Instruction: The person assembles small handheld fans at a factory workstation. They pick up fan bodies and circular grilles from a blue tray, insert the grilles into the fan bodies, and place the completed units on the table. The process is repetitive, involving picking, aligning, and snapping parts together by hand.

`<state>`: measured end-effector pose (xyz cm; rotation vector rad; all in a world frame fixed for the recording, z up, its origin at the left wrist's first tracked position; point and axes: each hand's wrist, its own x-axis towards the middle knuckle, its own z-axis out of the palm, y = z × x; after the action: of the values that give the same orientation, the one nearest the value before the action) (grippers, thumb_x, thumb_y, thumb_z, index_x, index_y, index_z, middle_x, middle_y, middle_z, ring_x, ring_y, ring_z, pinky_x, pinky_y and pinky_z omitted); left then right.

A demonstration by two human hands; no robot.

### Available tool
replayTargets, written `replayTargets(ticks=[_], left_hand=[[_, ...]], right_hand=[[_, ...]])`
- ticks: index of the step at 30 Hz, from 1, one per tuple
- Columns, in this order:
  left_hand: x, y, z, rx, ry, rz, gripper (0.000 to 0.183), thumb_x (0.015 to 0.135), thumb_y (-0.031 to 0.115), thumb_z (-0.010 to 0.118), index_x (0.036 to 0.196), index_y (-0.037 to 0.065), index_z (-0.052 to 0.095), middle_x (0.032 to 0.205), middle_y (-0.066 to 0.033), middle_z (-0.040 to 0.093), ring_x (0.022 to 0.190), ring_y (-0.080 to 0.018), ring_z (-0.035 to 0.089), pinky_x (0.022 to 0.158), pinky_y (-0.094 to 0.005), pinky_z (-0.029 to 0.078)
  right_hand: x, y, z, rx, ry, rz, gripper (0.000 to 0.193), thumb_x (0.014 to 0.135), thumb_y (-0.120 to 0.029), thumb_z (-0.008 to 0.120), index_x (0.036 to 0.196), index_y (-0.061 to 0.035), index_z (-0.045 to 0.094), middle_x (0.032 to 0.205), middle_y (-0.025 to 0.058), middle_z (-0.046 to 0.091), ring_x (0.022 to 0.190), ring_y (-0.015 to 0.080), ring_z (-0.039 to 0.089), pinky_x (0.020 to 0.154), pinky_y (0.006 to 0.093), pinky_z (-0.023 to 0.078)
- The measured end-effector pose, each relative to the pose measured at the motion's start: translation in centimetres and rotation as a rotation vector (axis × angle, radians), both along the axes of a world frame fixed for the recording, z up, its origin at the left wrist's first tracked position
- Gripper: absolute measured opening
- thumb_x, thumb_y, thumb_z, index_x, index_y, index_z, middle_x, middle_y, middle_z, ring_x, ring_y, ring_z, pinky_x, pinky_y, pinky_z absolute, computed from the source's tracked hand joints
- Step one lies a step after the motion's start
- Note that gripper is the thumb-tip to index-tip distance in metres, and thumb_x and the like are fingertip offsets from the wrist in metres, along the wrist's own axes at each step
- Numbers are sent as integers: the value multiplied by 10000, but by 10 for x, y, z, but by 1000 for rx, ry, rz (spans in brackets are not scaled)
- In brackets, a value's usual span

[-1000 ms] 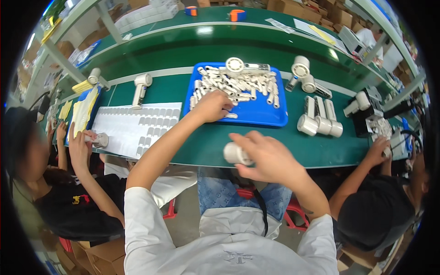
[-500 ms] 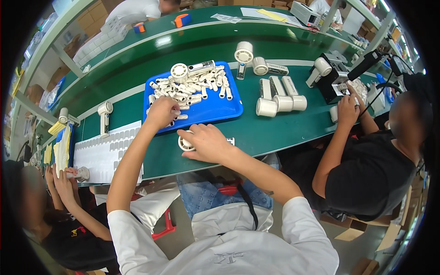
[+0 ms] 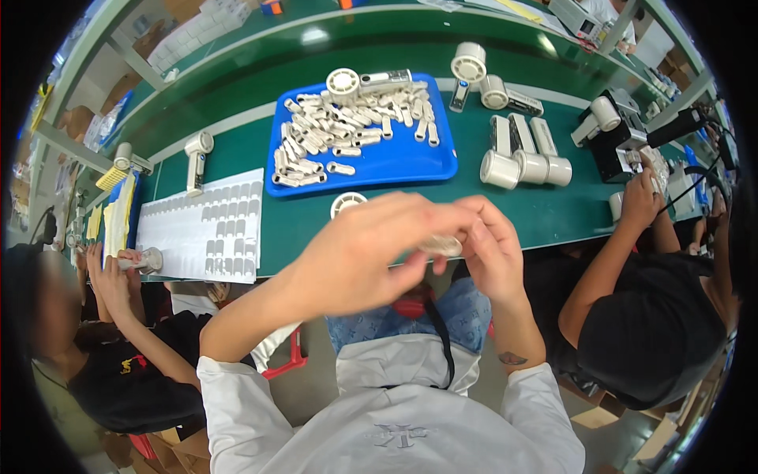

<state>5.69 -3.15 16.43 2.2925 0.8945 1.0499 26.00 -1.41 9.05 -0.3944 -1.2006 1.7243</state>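
Close above the bench's near edge, my two hands meet. Between the thumb and fingers of my left hand (image 3: 367, 245) sits a small cream-coloured plastic part (image 3: 442, 246). The fingertips of my right hand (image 3: 496, 249) are pinched against its other end, so part of it is hidden. A white handheld fan (image 3: 347, 203) lies on the bench behind my left hand, only its round grille head showing. Beyond that, a blue tray (image 3: 379, 178) holds a heap of similar cream parts (image 3: 324, 130) and another handheld fan (image 3: 344, 82) at its far edge.
Several white fans (image 3: 530, 167) lie in a row right of the tray, with a standing fan (image 3: 468, 62) behind. Left are a sheet of grey stickers (image 3: 197, 225) and another fan (image 3: 197, 162). Co-workers sit either side; a black fixture (image 3: 620, 134) stands at right.
Both hands have come together nearer to me. My left hand has left the tray with a cream part, and my right hand has let go of the fan on the bench. The view has shifted.
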Motion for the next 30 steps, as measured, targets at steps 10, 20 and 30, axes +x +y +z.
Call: replayTargets(ticks=[10, 20, 30], left_hand=[[19, -50, 16, 211, -91, -223, 311, 696, 52, 752, 1003, 93, 739, 908, -86, 687, 727, -184, 670, 545, -239, 495], [-64, 33, -65, -172, 237, 168, 678, 619, 100, 855, 1256, 112, 623, 1225, -96, 638, 1143, -300, 587, 995, -404, 456], [-39, 45, -131, -54, 163, 328, 406, 641, 65, 809, 1024, 117, 687, 948, -31, 668, 926, -258, 596, 829, -370, 498]], right_hand=[[24, -45, 21, -335, 396, 636, 313, 789, 116, 718, 1010, 61, 503, 956, 154, 603, 772, 169, 623, 634, 267, 502], [-13, 32, -34, 538, -829, -380, 238, 811, -51, 738, 1041, -13, 692, 877, 84, 625, 747, 208, 621, 672, 320, 505], [-34, 47, -43, 622, -971, -381, 190, 812, -72, 736, 995, -23, 728, 912, 95, 621, 772, 261, 635, 666, 357, 514]])
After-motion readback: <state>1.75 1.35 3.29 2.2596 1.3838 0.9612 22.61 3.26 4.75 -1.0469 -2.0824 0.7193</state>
